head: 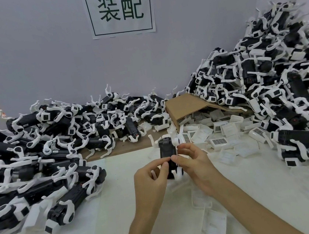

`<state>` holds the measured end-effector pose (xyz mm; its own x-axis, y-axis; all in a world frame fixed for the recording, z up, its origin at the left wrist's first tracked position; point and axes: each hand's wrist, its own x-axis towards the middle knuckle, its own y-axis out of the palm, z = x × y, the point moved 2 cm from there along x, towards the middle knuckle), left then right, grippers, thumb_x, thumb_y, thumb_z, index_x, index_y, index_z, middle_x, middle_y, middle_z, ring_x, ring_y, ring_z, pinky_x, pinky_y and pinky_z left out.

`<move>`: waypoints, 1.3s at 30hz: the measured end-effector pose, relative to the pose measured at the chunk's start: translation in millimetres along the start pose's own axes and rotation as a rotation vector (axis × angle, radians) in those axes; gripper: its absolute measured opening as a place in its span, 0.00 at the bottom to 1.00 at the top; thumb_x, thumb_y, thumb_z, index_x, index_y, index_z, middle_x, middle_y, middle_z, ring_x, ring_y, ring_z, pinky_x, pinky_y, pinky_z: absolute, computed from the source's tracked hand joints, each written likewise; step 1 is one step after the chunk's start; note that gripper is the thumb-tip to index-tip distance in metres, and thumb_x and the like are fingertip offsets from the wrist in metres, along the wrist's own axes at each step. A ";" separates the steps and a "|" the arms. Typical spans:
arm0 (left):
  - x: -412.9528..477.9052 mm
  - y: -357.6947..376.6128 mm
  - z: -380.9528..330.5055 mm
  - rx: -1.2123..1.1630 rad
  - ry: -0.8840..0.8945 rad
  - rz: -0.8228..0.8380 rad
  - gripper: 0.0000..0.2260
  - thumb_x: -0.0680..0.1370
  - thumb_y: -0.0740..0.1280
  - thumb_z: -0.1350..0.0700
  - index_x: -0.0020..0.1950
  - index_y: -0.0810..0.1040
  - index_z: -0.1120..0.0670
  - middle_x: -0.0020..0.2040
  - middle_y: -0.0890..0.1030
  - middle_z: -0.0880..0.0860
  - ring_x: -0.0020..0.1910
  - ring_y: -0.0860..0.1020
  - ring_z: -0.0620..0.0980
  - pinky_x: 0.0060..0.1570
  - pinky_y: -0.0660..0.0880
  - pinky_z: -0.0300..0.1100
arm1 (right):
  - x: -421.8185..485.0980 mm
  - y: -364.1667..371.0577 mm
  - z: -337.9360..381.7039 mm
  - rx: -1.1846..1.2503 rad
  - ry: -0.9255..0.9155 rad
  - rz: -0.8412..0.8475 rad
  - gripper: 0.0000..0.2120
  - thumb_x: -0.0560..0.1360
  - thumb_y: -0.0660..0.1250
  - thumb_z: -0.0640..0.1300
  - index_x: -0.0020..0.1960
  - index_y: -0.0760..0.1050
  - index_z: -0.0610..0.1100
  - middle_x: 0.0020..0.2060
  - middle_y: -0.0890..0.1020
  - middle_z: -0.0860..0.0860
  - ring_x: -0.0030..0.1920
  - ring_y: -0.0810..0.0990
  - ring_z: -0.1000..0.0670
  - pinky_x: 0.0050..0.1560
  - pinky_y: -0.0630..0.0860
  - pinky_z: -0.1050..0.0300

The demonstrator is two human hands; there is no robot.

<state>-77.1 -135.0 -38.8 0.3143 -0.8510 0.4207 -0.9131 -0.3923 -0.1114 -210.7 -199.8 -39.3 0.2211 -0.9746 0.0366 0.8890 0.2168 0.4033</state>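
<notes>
Now, your desk (118, 180) has a white top and carries everything. The largest item is the right-hand heap (280, 83) of black-and-white toy units, banked against the wall from the desk's right edge up to the far right corner. Next in size is the left heap (30, 169) of the same units, along the left edge and down toward the near left corner. A lower heap (110, 112) runs along the far edge between the two, partly on a brown cardboard sheet (133, 145). On the wall above the far edge hangs a paper sign (119, 9) with two dark green characters in a frame. A cardboard box (187, 105) lies tipped on its side right of centre at the far edge, against the right-hand heap. Small white covers (220, 141), several with a gridded label, lie scattered from its mouth toward the right edge. A few clear trays (213, 223) lie flat near the front edge, beside your right forearm.

The black unit (166, 150) is over the middle of the desk, its long axis pointing away from you, with white legs showing at its far and near ends. You cannot tell from this view whether it rests on the desk. Your left hand (151, 178) grips its near left side, thumb on top and fingers curled. Your right hand (194, 166) pinches its right side, the other fingers curled above. The two thumbs nearly meet on the top face.
</notes>
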 end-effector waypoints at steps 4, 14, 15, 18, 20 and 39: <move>-2.1 2.8 -0.1 0.055 0.059 0.056 0.13 0.79 0.68 0.63 0.49 0.87 0.47 0.36 0.84 0.42 0.28 0.73 0.38 0.32 0.67 0.28 | 0.4 -2.3 1.0 0.062 0.074 -0.064 0.19 0.70 0.73 0.28 0.58 0.76 0.40 0.56 0.79 0.39 0.48 0.83 0.45 0.52 0.80 0.56; 9.3 -3.8 14.0 -0.161 -0.253 -0.047 0.13 0.77 0.73 0.52 0.60 0.77 0.43 0.50 0.80 0.46 0.43 0.78 0.44 0.40 0.73 0.31 | 5.8 -9.6 11.0 0.184 -0.030 -0.081 0.18 0.69 0.65 0.19 0.51 0.76 0.38 0.42 0.80 0.42 0.41 0.82 0.47 0.42 0.82 0.59; 9.8 -3.3 15.8 -0.159 -0.293 -0.019 0.14 0.78 0.72 0.53 0.61 0.77 0.43 0.51 0.80 0.47 0.43 0.79 0.46 0.40 0.75 0.34 | 5.9 -10.5 11.6 0.194 -0.042 -0.077 0.18 0.70 0.65 0.19 0.51 0.76 0.38 0.40 0.81 0.44 0.39 0.83 0.47 0.42 0.82 0.59; 8.0 -1.4 19.3 -0.170 -0.330 0.056 0.10 0.79 0.71 0.54 0.59 0.80 0.43 0.52 0.81 0.49 0.42 0.80 0.49 0.40 0.78 0.38 | 5.8 -10.5 11.5 0.177 -0.065 -0.035 0.16 0.71 0.65 0.20 0.49 0.78 0.38 0.41 0.82 0.45 0.42 0.84 0.48 0.44 0.82 0.59; 6.3 -1.0 20.6 -0.181 -0.354 0.072 0.09 0.80 0.69 0.53 0.59 0.81 0.44 0.53 0.81 0.50 0.44 0.82 0.49 0.43 0.78 0.40 | 5.1 -8.9 11.5 0.128 -0.076 -0.006 0.13 0.72 0.66 0.22 0.48 0.78 0.38 0.43 0.82 0.44 0.46 0.83 0.48 0.50 0.83 0.57; 4.2 -3.8 2.4 -0.290 -0.239 0.341 0.22 0.73 0.67 0.36 0.46 0.85 0.54 0.39 0.83 0.62 0.31 0.81 0.57 0.32 0.71 0.40 | -7.6 4.7 10.8 -0.184 0.085 0.474 0.35 0.76 0.66 0.65 0.62 0.75 0.32 0.53 0.81 0.31 0.52 0.80 0.32 0.56 0.77 0.39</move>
<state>-71.7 -137.8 -38.8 0.0051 -0.9832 0.1825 -0.9980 0.0064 0.0624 -212.6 -192.0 -27.8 0.6421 -0.7602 0.0990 0.7372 0.6477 0.1925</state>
